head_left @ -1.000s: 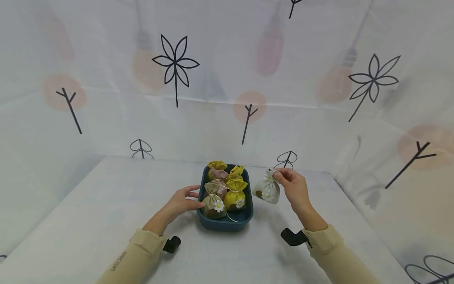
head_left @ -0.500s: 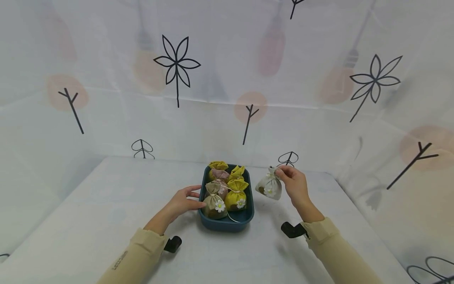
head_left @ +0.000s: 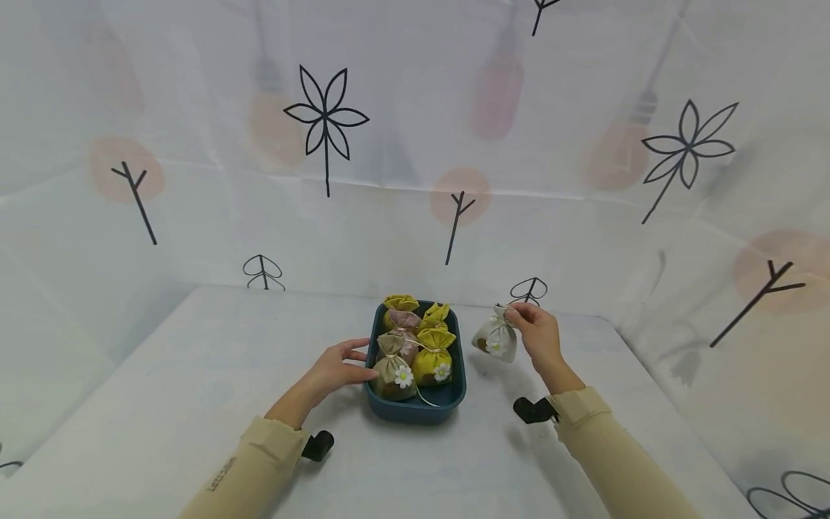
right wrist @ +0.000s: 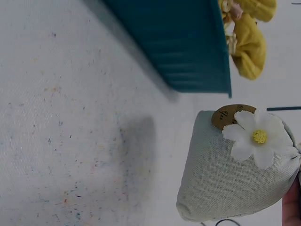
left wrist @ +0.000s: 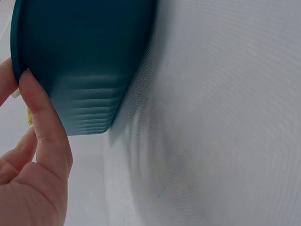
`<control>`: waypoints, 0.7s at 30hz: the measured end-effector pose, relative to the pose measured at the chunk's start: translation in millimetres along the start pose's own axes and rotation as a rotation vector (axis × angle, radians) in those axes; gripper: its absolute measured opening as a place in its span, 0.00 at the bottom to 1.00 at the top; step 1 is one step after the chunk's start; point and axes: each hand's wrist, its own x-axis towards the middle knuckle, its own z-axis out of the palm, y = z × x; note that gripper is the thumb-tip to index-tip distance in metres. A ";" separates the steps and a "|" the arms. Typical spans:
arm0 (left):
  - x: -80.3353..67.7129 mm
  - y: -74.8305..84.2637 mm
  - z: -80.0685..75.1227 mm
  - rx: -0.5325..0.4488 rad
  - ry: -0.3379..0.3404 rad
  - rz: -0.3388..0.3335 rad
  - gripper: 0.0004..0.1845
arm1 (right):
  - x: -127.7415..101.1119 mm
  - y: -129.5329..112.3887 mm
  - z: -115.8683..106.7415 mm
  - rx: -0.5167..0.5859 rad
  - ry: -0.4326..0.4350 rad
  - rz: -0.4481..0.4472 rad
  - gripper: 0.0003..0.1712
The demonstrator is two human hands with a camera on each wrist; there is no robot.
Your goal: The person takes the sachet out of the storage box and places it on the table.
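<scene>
A dark teal tray (head_left: 415, 411) sits mid-table and holds several small cloth pouches: yellow ones (head_left: 433, 357), a pinkish one (head_left: 403, 321) and an olive one with a daisy (head_left: 393, 369). My left hand (head_left: 333, 371) rests against the tray's left wall (left wrist: 80, 56), its fingers straight along the side. My right hand (head_left: 534, 331) pinches the tied neck of a pale grey pouch (head_left: 496, 337) with a white daisy (right wrist: 256, 136), held just above the table to the right of the tray (right wrist: 188, 52).
A white cloth printed with black flowers and twigs covers the table (head_left: 194, 389) and hangs as a backdrop (head_left: 415, 144) on all sides. The table's right edge lies near the right forearm (head_left: 603, 447). Black wrist mounts (head_left: 533, 409) show on both sleeves.
My right hand has carried the grey pouch a little farther from me and up. The left hand and the tray have stayed put.
</scene>
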 end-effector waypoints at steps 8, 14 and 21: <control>-0.1 0.1 0.4 0.003 0.004 0.003 0.40 | 7.8 18.1 2.1 -0.018 0.029 0.044 0.15; -0.9 0.4 1.0 0.004 0.004 -0.003 0.40 | 11.1 25.4 2.9 -0.013 0.046 0.021 0.14; -0.1 0.3 1.2 0.015 0.006 -0.006 0.40 | 8.2 31.3 4.2 -0.049 0.016 0.028 0.14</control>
